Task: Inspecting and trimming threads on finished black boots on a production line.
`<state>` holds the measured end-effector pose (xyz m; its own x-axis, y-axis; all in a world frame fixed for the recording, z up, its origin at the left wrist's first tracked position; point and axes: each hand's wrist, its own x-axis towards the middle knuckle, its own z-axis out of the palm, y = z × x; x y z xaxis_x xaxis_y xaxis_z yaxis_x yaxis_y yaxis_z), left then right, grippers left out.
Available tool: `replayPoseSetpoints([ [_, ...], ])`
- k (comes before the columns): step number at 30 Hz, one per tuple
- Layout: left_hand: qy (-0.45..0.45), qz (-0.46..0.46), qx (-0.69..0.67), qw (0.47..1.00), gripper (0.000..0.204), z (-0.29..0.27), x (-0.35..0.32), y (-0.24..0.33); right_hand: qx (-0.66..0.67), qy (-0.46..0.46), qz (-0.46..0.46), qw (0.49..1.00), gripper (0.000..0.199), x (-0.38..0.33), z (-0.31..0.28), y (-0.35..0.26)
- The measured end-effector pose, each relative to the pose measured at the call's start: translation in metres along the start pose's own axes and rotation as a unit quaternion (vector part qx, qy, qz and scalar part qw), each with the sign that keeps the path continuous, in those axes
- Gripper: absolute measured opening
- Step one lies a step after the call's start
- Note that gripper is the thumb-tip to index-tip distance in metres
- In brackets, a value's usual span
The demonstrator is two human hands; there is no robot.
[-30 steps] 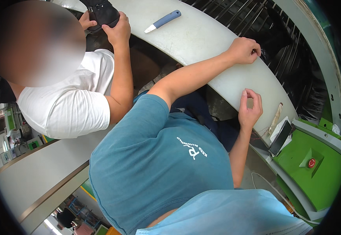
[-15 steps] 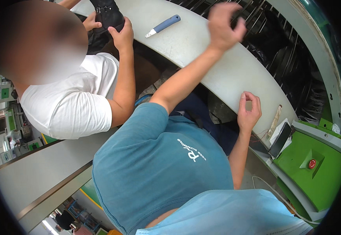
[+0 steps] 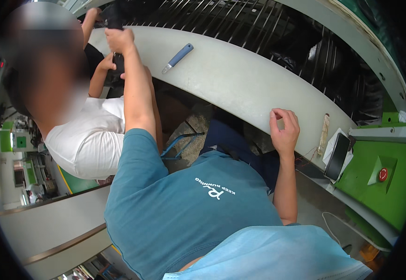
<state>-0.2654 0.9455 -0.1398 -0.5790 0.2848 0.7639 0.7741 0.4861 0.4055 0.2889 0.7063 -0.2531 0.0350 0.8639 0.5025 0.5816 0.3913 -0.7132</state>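
Note:
My left arm reaches to the far left, where my left hand (image 3: 120, 41) is closed on a black boot (image 3: 113, 18), dark and blurred at its upper part. Right below, the co-worker's hand (image 3: 108, 63) holds black footwear with a metal buckle; whether it is the same boot I cannot tell. Over the near edge of the table my right hand (image 3: 284, 130) rests with loosely curled fingers and a gap inside, holding nothing. A blue-handled tool (image 3: 178, 57) with a short metal tip lies on the white table (image 3: 226, 70), between my hands.
Behind the table runs a rack of metal rods (image 3: 259, 25) with dark items on it. A phone (image 3: 338, 156) on white paper and a taped strip (image 3: 324, 133) lie at the right. Beyond them stands a green machine (image 3: 375, 200) with a red button. A co-worker in white (image 3: 91, 140) sits at my left.
My left hand has swung from over the rack to the far left and closed on the boot. My right hand stays curled at the table edge. The view has shifted somewhat.

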Motion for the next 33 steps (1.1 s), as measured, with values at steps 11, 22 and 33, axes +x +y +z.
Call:
replayPoseSetpoints([
  [11, 0.122, 0.120, -0.205, 0.964, 0.044, -0.098, -0.005, 0.028, 0.001, -0.006, -0.025, 1.000, 0.008, 0.000, -0.003, 0.006],
  [22, 0.002, 0.103, -0.658, 0.745, 0.015, -0.199, -0.053, 0.140, 0.095, 0.003, 0.076, 0.993, 0.019, -0.001, -0.009, 0.003],
  [33, -0.539, 0.072, -0.693, 0.474, 0.019, -0.269, -0.200, 0.206, 0.196, -0.134, -0.010, 0.971, 0.099, 0.065, -0.036, -0.062],
])
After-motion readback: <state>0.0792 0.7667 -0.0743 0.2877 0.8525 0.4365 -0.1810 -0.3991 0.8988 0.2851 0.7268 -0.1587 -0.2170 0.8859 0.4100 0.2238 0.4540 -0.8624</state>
